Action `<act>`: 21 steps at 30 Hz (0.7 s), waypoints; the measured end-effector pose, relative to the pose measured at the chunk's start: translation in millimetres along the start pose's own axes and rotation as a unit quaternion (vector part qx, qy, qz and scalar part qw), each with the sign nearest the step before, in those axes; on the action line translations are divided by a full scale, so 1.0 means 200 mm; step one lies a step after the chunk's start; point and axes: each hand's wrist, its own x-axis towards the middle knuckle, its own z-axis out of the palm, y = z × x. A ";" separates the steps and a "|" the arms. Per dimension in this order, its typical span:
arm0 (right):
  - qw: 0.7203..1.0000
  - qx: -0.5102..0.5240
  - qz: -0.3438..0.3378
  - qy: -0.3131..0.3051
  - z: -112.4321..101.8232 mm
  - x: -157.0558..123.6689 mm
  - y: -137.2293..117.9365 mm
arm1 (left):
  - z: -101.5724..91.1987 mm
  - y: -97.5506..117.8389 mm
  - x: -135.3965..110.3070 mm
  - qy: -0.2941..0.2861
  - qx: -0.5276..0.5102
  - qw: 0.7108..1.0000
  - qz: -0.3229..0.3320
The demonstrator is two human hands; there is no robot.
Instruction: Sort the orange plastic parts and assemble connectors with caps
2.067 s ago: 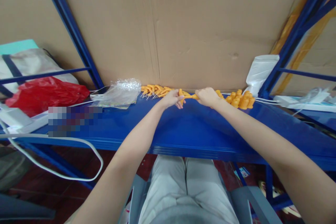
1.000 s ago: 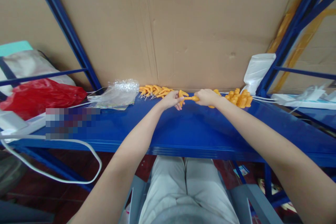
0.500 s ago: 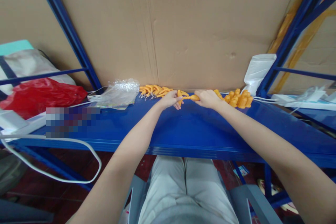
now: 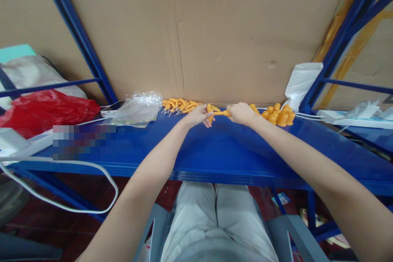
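Note:
Between my hands, just above the far side of the blue table (image 4: pixel 215 151), stretches an orange plastic piece (image 4: pixel 221 113) with a narrow, ridged middle. My left hand (image 4: pixel 200 116) grips its left end, where orange prongs stick out past the fingers. Around the right end, my right hand (image 4: pixel 242 114) is closed. Left of my left hand lies a row of orange pieces with small metal chains (image 4: pixel 181 105). Beyond my right hand stands a cluster of orange rounded pieces (image 4: pixel 279 115). The exact kind of the held piece is too small to make out.
Clear plastic bags (image 4: pixel 135 108) lie at the left, near a red plastic bag (image 4: pixel 49 110) and a white cable (image 4: pixel 104 168). A cardboard sheet (image 4: pixel 230 37) walls off the back. A white bag (image 4: pixel 302 84) leans by the right blue post (image 4: pixel 334 45).
The hands stay almost in place, both still on the orange piece. My right hand has tilted up slightly, and the view has shifted a little.

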 end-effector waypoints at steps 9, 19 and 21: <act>0.999 0.014 -0.023 -0.038 -0.08 0.02 0.04 | -0.01 0.00 0.00 0.000 -0.008 0.999 0.034; 0.996 0.045 -0.044 -0.062 -0.07 0.06 0.06 | 0.00 0.01 0.01 0.018 0.010 0.999 0.040; 0.997 0.047 -0.039 -0.052 -0.05 0.06 0.06 | 0.01 0.00 0.01 0.022 0.019 0.999 0.042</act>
